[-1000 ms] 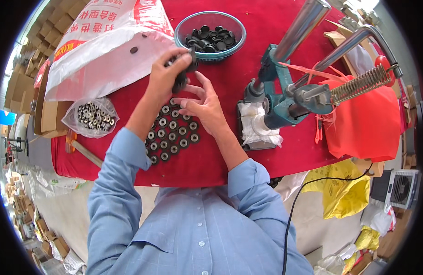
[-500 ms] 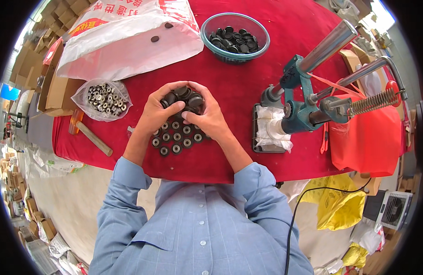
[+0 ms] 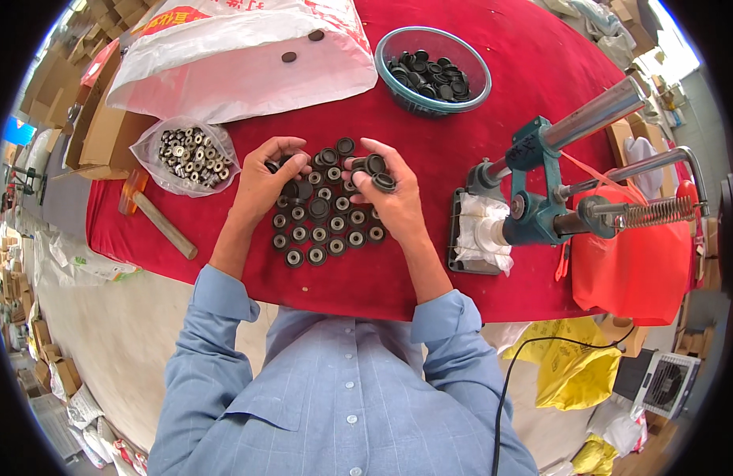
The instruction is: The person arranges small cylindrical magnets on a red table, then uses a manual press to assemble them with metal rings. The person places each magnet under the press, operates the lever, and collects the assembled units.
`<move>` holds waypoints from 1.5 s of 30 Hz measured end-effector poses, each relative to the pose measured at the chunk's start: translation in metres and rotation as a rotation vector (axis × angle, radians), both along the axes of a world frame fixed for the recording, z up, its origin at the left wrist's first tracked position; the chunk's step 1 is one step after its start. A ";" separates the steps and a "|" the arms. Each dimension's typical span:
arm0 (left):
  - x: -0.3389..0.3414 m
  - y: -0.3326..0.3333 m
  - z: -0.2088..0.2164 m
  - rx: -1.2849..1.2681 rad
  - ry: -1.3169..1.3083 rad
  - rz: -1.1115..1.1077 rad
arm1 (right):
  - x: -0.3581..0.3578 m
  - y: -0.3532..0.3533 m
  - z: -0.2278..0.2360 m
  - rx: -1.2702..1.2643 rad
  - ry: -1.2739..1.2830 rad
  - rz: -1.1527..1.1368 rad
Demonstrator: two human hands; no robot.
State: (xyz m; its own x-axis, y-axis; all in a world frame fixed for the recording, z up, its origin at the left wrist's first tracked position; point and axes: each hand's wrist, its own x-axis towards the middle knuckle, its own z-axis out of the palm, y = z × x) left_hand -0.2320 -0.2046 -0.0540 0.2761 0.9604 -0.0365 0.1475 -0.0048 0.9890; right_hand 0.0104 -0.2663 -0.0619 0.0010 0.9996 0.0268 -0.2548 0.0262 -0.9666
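Observation:
My right hand (image 3: 398, 202) grips a few round black caps (image 3: 374, 164) between thumb and fingers, at the right of a cluster of parts. Across from it, my left hand (image 3: 259, 186) has its fingers curled around black caps, partly hidden by the thumb. Between and below the hands, several black rings with metal centres (image 3: 335, 247) lie flat on the red cloth, side by side in rough rows. Loose black caps (image 3: 319, 208) rest on top of some of them, and others lie at the far end of the cluster.
A teal-rimmed bowl (image 3: 484, 86) of black caps stands far right of centre. A clear bag of metal parts (image 3: 196, 157) and a hammer (image 3: 164, 224) lie left. A green hand press (image 3: 533, 202) stands right, beside a red bag (image 3: 632, 270). A white sack (image 3: 247, 75) lies behind.
My hands have moved apart from a joined cup full of black caps. Many caps now lie on and among the rings, and each hand keeps a few. The view has shifted slightly.

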 end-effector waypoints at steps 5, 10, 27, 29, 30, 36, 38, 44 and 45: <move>0.010 -0.002 -0.003 0.010 -0.085 -0.025 | 0.005 0.001 -0.003 0.000 0.022 0.018; 0.026 -0.003 0.008 0.085 -0.079 -0.113 | 0.000 -0.001 -0.005 0.020 0.101 0.086; 0.012 -0.028 0.026 0.072 0.192 0.036 | 0.009 -0.013 0.005 0.238 -0.490 -0.021; 0.004 -0.038 0.013 0.149 0.226 -0.033 | 0.004 -0.013 0.000 0.363 -0.584 -0.013; 0.005 -0.046 0.013 0.115 0.253 -0.065 | 0.004 -0.013 0.000 0.362 -0.596 -0.009; 0.017 -0.071 0.011 0.347 0.607 -0.112 | 0.002 -0.018 -0.001 0.370 -0.747 0.030; 0.012 -0.070 0.006 0.328 0.564 -0.122 | 0.000 -0.019 -0.005 0.399 -0.811 0.045; -0.008 -0.078 0.013 0.158 0.402 -0.008 | -0.002 -0.020 -0.009 0.428 -0.912 0.057; -0.013 -0.081 0.011 0.151 0.400 0.035 | -0.002 -0.020 -0.008 0.442 -0.925 0.049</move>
